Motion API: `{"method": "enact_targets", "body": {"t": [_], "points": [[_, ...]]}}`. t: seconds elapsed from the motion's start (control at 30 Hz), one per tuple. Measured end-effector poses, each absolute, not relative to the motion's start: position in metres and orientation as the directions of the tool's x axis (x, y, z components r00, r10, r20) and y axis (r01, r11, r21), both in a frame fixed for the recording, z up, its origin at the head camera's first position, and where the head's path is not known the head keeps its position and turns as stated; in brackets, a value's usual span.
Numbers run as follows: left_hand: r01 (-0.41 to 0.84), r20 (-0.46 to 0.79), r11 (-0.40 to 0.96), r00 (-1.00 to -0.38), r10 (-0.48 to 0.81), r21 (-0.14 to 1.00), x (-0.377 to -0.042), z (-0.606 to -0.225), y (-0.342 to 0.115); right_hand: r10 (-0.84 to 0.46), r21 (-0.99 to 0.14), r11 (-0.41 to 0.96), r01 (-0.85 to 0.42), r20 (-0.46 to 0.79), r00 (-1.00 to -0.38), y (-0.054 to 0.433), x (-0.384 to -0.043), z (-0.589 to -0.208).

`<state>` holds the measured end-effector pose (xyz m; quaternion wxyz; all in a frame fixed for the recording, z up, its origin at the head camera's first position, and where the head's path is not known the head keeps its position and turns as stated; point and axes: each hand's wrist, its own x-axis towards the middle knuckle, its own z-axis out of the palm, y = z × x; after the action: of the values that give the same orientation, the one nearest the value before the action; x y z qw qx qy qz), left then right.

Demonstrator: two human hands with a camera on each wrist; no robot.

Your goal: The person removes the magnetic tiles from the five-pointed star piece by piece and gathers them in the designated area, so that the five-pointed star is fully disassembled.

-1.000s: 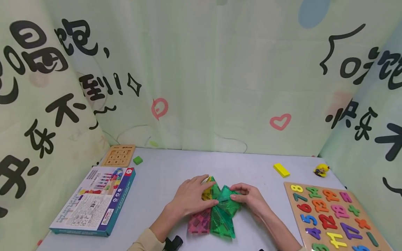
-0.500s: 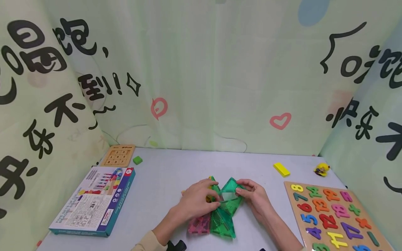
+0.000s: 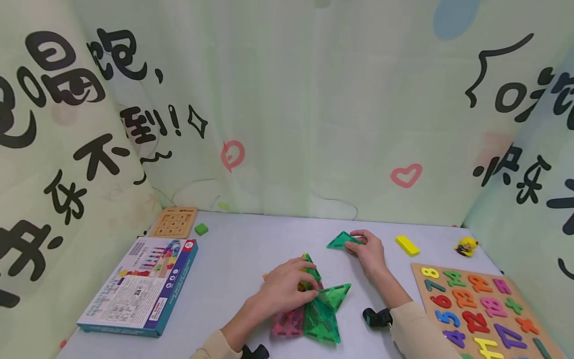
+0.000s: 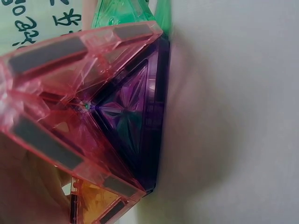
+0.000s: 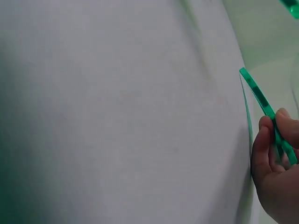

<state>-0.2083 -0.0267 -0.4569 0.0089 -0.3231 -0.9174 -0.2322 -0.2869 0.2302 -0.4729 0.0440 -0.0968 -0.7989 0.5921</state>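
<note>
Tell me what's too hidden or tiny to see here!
Head view: part of the tile shape, hidden by the left hand.
Head view: near end of the letter board, cut off by the bottom edge.
Head view: top print on the wooden board, too small to read.
Right wrist view: part of the green tile, hidden by the right hand.

Box [image 3: 139, 286] lies left, puzzle board [image 3: 457, 319] right, tiles [image 3: 320, 319] between.

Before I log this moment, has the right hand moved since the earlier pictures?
Yes: the right hand moved forward, closer to the yellow block.
</note>
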Motion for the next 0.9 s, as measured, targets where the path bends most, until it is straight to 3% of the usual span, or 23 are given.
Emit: {"method": "enact_targets", "body": {"t": [0.23,0.57,0.9], "points": [[0.606,0.171,0.672,-0.783,0.598,0.426,-0.206,-0.455,-0.025,0.243,-0.763,0.643,0.069,0.118,-0.963,0.238,-0.305,-0.482],[0.602,0.177,0.674,-0.787,0.591,0.428,-0.207,-0.455,-0.024,0.148,-0.649,0.761,0.026,0.134,-0.980,0.241,-0.311,-0.480],[0.591,0.162,0.682,-0.794,0.586,0.431,-0.208,-0.456,-0.026,0.133,-0.702,0.709,0.057,0.054,-0.990,0.246,-0.294,-0.467]]}}
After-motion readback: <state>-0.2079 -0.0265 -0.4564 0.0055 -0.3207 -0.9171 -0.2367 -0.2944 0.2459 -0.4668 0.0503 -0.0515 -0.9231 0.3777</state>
